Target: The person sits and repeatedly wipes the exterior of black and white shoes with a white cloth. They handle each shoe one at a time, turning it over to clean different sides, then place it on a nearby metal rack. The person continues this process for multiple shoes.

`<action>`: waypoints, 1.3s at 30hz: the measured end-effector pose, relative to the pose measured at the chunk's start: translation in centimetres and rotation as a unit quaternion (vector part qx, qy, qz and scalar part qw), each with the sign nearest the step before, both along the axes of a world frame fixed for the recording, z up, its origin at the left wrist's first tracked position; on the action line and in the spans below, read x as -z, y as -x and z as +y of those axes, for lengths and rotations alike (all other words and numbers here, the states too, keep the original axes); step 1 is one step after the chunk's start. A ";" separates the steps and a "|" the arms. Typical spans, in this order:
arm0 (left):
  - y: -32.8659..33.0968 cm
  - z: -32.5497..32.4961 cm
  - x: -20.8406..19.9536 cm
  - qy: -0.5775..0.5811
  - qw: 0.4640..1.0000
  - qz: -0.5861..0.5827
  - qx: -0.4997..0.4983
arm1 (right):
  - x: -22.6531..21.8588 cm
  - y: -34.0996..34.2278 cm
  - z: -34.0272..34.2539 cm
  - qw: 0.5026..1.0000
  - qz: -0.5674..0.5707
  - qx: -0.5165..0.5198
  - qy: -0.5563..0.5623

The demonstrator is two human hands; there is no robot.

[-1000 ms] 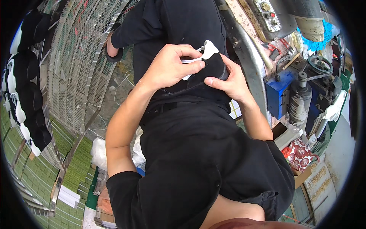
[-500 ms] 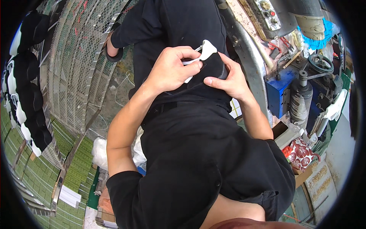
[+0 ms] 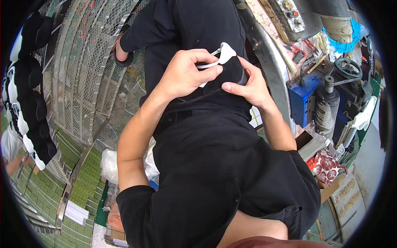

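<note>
My left hand (image 3: 186,74) is closed, thumb and fingers pinching a narrow white strap. The strap loops up to a smooth white flared piece (image 3: 226,54), which stands just beyond the fingertips. My right hand (image 3: 252,84) is curved around the right side of a soft-looking black piece (image 3: 235,73), thumb on the near side and fingers on the far side. The white piece appears to sit at the far edge of this black piece. Against the black trousers of my lap, the black piece's outline is hard to make out.
Similar black pieces with white parts (image 3: 35,109) hang in a row at the left, beside a wire mesh rack (image 3: 82,70). On the right are a blue machine (image 3: 301,101) with a handwheel (image 3: 348,69) and a control box (image 3: 291,16). Another person's hand (image 3: 14,166) shows at the far left.
My left fingers have shifted slightly on the strap, and the white piece has moved a little. A person's hand and a pale whitish thing have come into view at the far left.
</note>
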State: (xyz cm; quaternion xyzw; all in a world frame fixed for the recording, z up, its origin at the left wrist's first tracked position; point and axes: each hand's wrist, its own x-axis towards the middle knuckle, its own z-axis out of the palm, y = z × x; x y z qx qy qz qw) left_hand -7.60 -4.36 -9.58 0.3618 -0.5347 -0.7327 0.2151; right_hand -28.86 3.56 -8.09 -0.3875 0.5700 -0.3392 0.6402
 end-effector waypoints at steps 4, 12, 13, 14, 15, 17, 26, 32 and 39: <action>-0.1 0.1 -0.1 0.016 1.000 -0.003 0.003 | 0.3 -0.1 0.2 1.000 -0.003 0.007 0.007; -0.3 -0.3 -0.6 -0.026 0.999 -0.010 0.040 | 0.4 0.1 0.0 1.000 0.005 -0.005 -0.003; -0.4 -0.4 -0.5 -0.030 0.998 0.001 0.046 | 0.6 0.2 0.1 1.000 0.006 -0.001 -0.002; -0.4 -0.3 -0.2 -0.036 0.999 0.019 0.035 | 0.9 0.2 0.4 1.000 0.007 0.003 -0.001; -0.4 -0.1 0.2 -0.042 0.998 0.036 0.025 | 1.1 0.2 0.6 1.000 0.007 0.007 0.000; -0.5 0.1 0.5 -0.046 0.997 0.055 0.012 | 1.1 0.2 0.4 1.000 0.004 0.006 0.001; -0.1 -0.6 -0.2 -0.011 1.000 0.002 0.027 | 0.5 0.2 -0.1 1.000 0.003 0.000 0.001; -0.1 -0.2 -0.1 -0.058 0.998 0.013 0.015 | 0.5 0.1 -0.2 1.000 0.000 -0.004 -0.005; -0.2 0.2 1.1 -0.070 0.993 0.094 -0.013 | 0.5 0.0 -0.2 1.000 -0.011 0.001 -0.005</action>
